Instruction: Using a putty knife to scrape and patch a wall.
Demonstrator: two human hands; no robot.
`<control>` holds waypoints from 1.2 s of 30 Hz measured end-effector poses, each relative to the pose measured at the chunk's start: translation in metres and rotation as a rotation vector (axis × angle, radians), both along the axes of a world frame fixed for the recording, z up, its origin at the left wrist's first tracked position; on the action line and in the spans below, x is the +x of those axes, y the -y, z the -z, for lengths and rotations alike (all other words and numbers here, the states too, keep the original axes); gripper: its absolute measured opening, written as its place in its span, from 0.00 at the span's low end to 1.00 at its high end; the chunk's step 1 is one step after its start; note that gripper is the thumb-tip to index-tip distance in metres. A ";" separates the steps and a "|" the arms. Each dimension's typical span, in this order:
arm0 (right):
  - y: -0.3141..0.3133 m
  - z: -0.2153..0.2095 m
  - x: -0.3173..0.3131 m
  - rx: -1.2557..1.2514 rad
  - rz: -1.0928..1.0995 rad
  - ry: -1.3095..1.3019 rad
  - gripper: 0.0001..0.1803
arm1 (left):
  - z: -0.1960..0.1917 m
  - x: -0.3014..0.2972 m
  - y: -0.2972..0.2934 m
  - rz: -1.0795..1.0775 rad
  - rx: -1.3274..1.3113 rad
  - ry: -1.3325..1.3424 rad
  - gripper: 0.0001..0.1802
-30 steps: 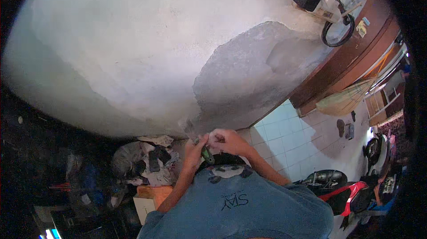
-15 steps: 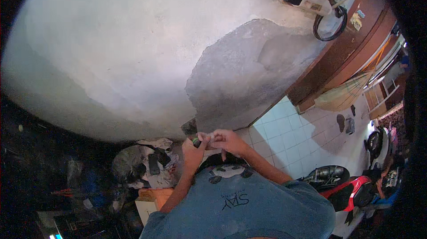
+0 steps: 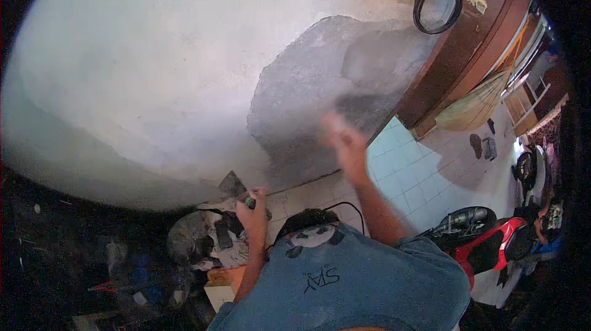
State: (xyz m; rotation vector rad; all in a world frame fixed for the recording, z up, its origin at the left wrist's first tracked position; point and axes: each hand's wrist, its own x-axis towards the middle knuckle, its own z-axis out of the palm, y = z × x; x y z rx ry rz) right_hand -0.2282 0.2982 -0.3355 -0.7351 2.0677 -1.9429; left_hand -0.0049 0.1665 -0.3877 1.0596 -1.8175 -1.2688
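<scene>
My left hand [image 3: 252, 213] is closed around the dark green handle of a putty knife [image 3: 231, 184], low in front of the wall. The knife's flat, dark blade points up and to the left. Out to the right, my right hand [image 3: 345, 143] is raised before a grey, bare patch [image 3: 295, 84] in the pale wall [image 3: 154, 66]. Motion smears its fingers, so whether they hold anything or touch the wall is unclear.
Below the knife lies a heap of cloths [image 3: 200, 238] with a dark flat object on it. A coiled black cable [image 3: 438, 8] hangs at the upper right. Farther right are a hammock [image 3: 471, 109] and a red motorcycle [image 3: 505, 242] on the tiled floor.
My hands have parted: the right has swung up and right toward the grey patch, while the left, with the putty knife, has shifted slightly left. The view has also shifted a little.
</scene>
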 end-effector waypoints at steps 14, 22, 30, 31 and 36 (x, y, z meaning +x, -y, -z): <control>0.101 -0.114 -0.133 -0.562 1.118 -0.738 0.20 | 0.027 0.055 0.038 -0.124 0.040 0.136 0.25; 0.125 -0.099 -0.080 -0.391 0.811 -0.717 0.24 | 0.028 0.074 0.064 -0.222 0.026 0.337 0.14; 0.147 -0.051 -0.061 -0.185 0.551 -1.318 0.17 | 0.048 0.108 0.074 -0.290 0.040 0.306 0.35; 0.145 -0.053 -0.067 -0.166 0.554 -1.320 0.17 | 0.020 0.094 0.070 -0.330 0.113 0.327 0.25; 0.179 -0.012 -0.024 -0.375 0.579 -1.077 0.17 | 0.029 0.108 0.075 -0.227 0.117 0.283 0.17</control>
